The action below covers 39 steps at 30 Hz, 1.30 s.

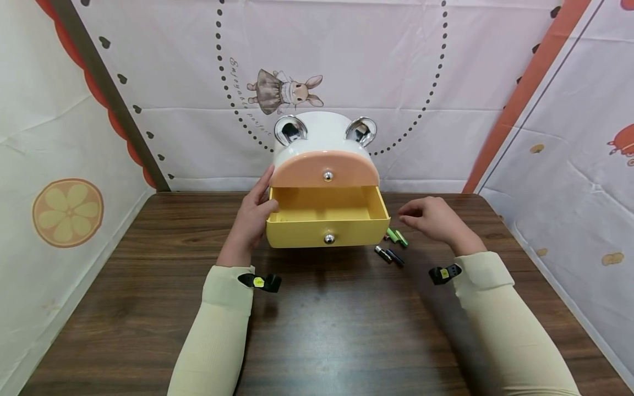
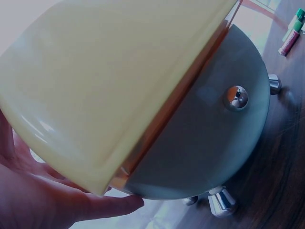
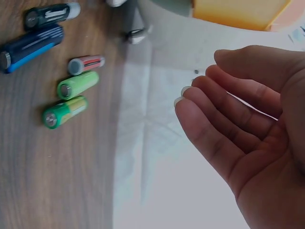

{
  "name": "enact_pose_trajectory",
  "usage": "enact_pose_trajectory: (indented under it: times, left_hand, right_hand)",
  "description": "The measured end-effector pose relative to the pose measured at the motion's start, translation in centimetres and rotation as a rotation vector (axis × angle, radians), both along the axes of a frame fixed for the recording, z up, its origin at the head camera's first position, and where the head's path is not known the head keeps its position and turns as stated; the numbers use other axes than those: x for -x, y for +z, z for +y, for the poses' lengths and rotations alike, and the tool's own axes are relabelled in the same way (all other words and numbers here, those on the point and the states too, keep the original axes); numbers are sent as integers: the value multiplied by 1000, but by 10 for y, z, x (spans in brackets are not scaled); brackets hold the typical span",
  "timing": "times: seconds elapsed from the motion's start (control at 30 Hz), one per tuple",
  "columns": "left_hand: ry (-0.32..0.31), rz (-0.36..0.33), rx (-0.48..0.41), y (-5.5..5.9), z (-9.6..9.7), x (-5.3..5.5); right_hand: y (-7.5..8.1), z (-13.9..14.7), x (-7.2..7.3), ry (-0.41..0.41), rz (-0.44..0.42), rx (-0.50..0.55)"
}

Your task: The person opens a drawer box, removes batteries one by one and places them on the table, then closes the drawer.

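Observation:
A small frog-shaped drawer cabinet [image 1: 317, 135] stands at the back of the table, with a white body and silver eyes. Its yellow drawer [image 1: 297, 234] is pulled out, and no object shows inside the visible part. The orange upper drawer [image 1: 302, 173] is closed. My left hand [image 1: 250, 223] rests against the cabinet's left side, fingers extended, thumb at the yellow drawer's left edge. To the right of the cabinet, my right hand [image 1: 433, 220] hovers with loosely curved fingers and nothing in them. Several batteries lie below it, including a dark blue battery [image 3: 35, 46] and a light green battery [image 3: 78, 85].
The dark wooden table [image 1: 317, 330] reaches back to a printed cloth [image 1: 396, 66] hanging behind the cabinet. More cloth hangs at both sides. Silver feet [image 2: 222, 202] hold the cabinet off the table.

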<state>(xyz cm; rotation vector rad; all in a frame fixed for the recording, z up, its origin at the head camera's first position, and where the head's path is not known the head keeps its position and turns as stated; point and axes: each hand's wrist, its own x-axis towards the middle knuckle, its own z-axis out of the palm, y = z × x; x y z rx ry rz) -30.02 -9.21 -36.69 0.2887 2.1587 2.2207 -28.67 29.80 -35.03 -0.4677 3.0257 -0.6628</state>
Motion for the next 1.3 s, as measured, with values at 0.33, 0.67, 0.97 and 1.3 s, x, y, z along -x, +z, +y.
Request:
enact_pose_trajectory:
  times: [0.33, 0.67, 0.97, 1.3]
  left_hand:
    - [7, -12, -1, -2, 0, 2]
    - [8, -11, 5, -2, 0, 1]
    - [7, -6, -3, -2, 0, 2]
    - [10, -7, 7, -1, 0, 1]
  right_hand:
    - [16, -8, -6, 25, 58, 28]
    - [29, -19, -13, 76, 146, 70]
    - [39, -30, -19, 114, 222, 105]
    - [46, -42, -24, 139, 260, 146]
